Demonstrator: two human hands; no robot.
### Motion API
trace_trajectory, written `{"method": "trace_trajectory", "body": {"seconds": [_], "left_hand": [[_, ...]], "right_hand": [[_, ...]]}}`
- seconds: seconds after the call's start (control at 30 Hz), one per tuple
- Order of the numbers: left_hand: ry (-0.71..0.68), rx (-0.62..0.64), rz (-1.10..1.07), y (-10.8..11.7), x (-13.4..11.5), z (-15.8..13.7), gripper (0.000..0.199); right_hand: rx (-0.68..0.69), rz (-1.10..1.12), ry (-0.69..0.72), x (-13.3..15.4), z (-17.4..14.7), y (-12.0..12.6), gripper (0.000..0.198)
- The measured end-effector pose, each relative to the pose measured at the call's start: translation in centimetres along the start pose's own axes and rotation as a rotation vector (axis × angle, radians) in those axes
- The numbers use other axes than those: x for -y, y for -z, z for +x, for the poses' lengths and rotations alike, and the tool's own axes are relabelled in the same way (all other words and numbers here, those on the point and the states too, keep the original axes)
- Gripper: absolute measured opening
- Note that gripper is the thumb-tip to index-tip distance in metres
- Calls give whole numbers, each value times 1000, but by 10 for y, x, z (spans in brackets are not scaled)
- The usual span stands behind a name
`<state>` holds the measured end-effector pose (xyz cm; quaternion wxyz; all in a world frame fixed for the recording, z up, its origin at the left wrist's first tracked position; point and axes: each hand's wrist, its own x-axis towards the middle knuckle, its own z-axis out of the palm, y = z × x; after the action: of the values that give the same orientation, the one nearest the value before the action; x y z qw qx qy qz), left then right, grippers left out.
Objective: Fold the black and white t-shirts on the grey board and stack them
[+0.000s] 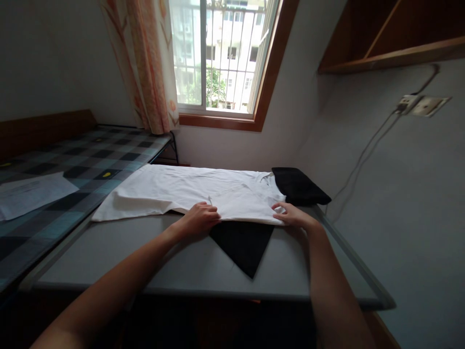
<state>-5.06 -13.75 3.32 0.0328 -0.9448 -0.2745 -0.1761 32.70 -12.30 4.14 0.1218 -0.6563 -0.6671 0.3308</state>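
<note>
A white T-shirt (181, 182) lies lengthwise across the table, its collar end to the right and its near side folded over on the right half. My left hand (201, 219) is closed on the near edge of the shirt, around its middle. With curved fingers, my right hand (292, 215) grips the same edge by the collar end; its fingertips are partly hidden in the fabric. Between my hands, a pointed corner of black cloth (249, 245) sticks out from beneath the shirt toward me.
A folded black cloth item (300, 185) rests at the table's right end by the wall. The grey-topped table (109, 252) adjoins a bed with a checked mattress (123, 145) on the left, where a paper sheet (36, 191) lies. Cables (363, 150) hang from a wall socket (430, 105).
</note>
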Motion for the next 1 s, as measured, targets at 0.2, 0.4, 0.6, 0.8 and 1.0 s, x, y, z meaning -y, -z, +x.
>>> {"method": "trace_trajectory", "body": {"seconds": [0.2,0.4,0.6,0.8,1.0], "left_hand": [[52,-17,-50,-3,2,-1,29],[49,50,-163,2,-4,-1,22],[119,133,-272,14,-14,-1,20],[265,44,-257,15,-13,1,20],[214,75,-256,12,-10,0,20]], "right_hand": [[-53,-43,40,1,-1,1,37],[23,-8,32,6,-11,8,48],[65,20,39,7,-17,11,54],[7,1,33,7,-16,11,56],[104,85,53,7,-23,15,71]]}}
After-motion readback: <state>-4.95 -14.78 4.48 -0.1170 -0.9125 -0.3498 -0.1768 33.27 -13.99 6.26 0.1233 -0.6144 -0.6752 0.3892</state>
